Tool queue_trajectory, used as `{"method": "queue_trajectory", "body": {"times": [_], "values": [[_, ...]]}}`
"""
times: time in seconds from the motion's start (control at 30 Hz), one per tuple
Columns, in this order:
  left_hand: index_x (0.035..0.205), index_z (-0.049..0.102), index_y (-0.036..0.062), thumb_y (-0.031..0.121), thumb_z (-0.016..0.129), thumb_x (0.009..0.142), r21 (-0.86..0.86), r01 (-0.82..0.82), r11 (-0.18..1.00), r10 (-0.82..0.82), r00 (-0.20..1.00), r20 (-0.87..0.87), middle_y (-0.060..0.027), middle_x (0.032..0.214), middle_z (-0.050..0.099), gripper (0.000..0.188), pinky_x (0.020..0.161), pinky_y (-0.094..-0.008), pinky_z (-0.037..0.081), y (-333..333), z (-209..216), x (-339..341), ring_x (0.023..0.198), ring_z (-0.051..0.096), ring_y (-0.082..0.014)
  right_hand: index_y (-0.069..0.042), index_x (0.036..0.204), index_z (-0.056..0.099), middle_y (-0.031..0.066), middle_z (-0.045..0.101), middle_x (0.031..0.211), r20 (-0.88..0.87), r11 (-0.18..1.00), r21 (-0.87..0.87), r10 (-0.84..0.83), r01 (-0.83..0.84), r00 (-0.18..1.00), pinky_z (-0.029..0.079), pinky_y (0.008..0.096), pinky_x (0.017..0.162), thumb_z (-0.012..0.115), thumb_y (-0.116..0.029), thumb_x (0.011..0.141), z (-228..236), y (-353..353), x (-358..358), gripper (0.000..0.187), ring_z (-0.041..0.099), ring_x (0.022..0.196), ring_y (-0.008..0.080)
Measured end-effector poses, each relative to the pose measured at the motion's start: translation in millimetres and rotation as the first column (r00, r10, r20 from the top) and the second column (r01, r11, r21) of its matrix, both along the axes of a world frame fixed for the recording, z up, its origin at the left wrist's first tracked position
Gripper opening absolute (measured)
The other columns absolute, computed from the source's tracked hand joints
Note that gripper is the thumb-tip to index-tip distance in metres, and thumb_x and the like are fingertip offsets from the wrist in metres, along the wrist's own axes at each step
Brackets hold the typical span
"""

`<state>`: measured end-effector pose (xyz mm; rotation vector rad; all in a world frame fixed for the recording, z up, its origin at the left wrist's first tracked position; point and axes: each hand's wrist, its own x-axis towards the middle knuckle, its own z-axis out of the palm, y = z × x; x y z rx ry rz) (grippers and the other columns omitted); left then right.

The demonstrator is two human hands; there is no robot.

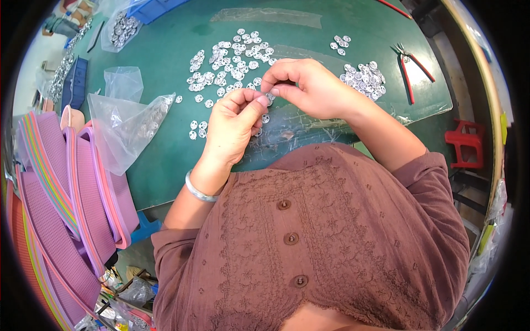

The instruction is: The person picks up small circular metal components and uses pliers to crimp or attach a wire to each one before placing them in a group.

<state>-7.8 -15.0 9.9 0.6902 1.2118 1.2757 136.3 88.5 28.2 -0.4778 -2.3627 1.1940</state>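
Observation:
My left hand (232,124) and my right hand (312,88) meet over the green table, fingertips nearly touching. Both are closed in a pinch around a small round silver metal piece (270,97), mostly covered by the fingers. Another such piece (265,118) shows just under the left fingertips. Beyond the hands lies a loose spread of flat silver openwork pieces (237,62). A denser heap of silver pieces (364,81) rests to the right of my right forearm, and a small group (198,130) lies left of my left hand.
Red-handled pliers (407,69) lie open at the right. A clear plastic bag (124,129) with silver pieces sits at the left, near purple woven baskets (49,220). Another filled bag (122,30) and a blue bin (157,8) stand far left. A red stool (465,144) is beyond the right edge.

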Motion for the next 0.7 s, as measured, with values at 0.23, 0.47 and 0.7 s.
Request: {"method": "queue_trajectory", "body": {"times": [0.23,0.47,0.7], "values": [[0.081,0.059,0.0034,0.008,0.059,0.079,0.003,-0.040,0.999,0.039,0.999,0.033,-0.0014,0.066,0.057,0.005,0.044,-0.0160,0.032,-3.5,3.9,4.4,0.051,0.045,-0.0048,0.001,0.090,0.057,0.0012,0.057,0.079,-0.090,0.913,-0.406,-0.088,0.044,0.992,0.042,0.0221,0.066,0.054,-0.006,0.080,-1.7,-0.7,2.3,0.013,0.051,0.073,0.0075],[0.082,0.061,0.0030,0.007,0.062,0.076,0.043,-0.159,0.986,0.158,0.987,0.044,-0.0032,0.067,0.059,0.007,0.044,-0.0166,0.033,-5.3,5.3,5.5,0.050,0.046,-0.0048,0.000,0.091,0.058,0.0009,0.058,0.080,-0.023,0.857,-0.514,-0.051,0.032,0.998,0.042,0.0219,0.068,0.055,-0.008,0.080,0.9,-4.1,7.1,0.014,0.051,0.074,0.0069],[0.081,0.061,0.0035,0.007,0.063,0.075,0.049,-0.159,0.986,0.157,0.987,0.032,-0.0028,0.066,0.059,0.007,0.043,-0.0167,0.033,-6.8,5.5,6.5,0.050,0.046,-0.0046,0.001,0.092,0.058,0.0023,0.059,0.082,-0.115,0.831,-0.557,-0.071,-0.005,0.991,0.043,0.0232,0.072,0.056,-0.007,0.078,-1.5,-6.0,4.9,0.016,0.052,0.077,0.0081]]}}
